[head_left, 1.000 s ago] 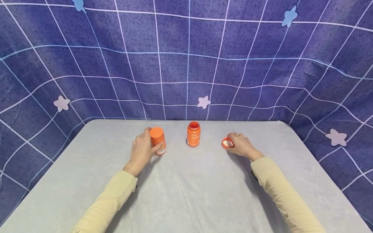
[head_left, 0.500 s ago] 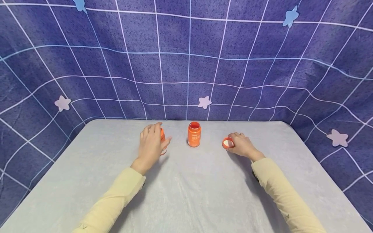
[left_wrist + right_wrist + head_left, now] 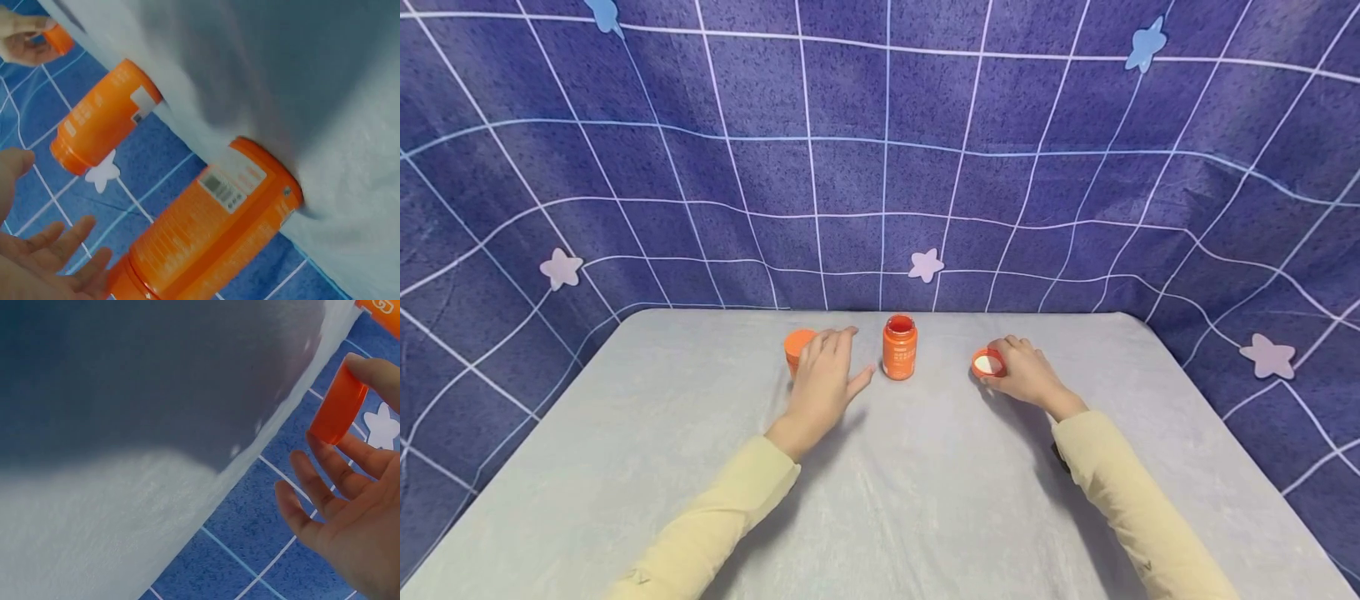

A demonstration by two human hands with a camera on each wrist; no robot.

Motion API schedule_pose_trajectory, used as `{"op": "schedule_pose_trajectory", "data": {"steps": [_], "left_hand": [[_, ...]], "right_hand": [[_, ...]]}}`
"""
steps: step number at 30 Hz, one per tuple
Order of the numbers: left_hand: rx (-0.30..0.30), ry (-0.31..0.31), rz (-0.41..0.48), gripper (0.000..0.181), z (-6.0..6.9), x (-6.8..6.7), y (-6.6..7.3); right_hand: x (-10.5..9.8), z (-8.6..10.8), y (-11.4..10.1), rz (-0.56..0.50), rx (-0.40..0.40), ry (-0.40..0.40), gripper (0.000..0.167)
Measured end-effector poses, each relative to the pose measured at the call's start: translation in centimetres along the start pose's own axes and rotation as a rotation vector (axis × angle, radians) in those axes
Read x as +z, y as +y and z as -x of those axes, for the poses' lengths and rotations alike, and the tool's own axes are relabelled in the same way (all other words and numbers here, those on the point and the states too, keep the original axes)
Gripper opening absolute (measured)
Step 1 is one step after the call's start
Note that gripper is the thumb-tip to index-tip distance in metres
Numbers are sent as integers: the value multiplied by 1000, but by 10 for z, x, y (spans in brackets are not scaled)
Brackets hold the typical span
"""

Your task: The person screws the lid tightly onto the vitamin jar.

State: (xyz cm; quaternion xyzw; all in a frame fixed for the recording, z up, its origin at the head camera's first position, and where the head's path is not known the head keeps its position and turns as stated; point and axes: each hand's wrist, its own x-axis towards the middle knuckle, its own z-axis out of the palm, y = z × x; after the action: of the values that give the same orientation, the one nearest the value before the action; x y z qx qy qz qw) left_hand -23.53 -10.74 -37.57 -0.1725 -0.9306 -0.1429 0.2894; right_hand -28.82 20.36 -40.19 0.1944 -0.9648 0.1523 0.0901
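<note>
In the head view the left hand (image 3: 822,379) sits left of the middle, between two orange bottles, its thumb apart from the fingers and nothing held. The left wrist view shows those fingers spread and slightly bent at lower left, with one fingertip in line with the lid of the capped bottle (image 3: 212,219) — whether it touches, I cannot tell. In the head view that bottle stands upright, left of centre, mostly hidden behind the hand, with its orange lid showing.

The open bottle (image 3: 898,352) stands upright near the middle of the frame, its mouth uncovered and pale lettering on its front. The left thumb and fingertips come just beside it, apart from it.

Right of centre, the right hand (image 3: 1022,372) pinches an orange cap (image 3: 987,364). In the head view the cap is tilted, its whitish inside showing. The right wrist view has the thumb on its upper end and a fingertip at its lower end, the other fingers loosely bent and apart.

Pale yellow sleeves (image 3: 1138,508) cross the lower left and lower right. A light grey cloth (image 3: 895,517) covers the table, and a blue-purple curtain (image 3: 850,175) with grid lines and stars fills the upper half.
</note>
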Motion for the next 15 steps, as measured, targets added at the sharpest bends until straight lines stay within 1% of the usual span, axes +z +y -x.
{"op": "schedule_pose_trajectory", "data": {"steps": [3, 6, 9, 15], "left_hand": [[56, 4, -16, 54, 1, 5, 4], [79, -7, -17, 53, 2, 11, 8], [62, -40, 8, 52, 2, 17, 10], [0, -103, 47, 54, -1, 29, 11]], "right_hand": [[-1, 1, -1, -13, -9, 22, 54], [-1, 2, -2, -32, -3, 30, 56], [-2, 2, -3, -39, -4, 31, 56], [-4, 3, -8, -60, -10, 46, 56]]}}
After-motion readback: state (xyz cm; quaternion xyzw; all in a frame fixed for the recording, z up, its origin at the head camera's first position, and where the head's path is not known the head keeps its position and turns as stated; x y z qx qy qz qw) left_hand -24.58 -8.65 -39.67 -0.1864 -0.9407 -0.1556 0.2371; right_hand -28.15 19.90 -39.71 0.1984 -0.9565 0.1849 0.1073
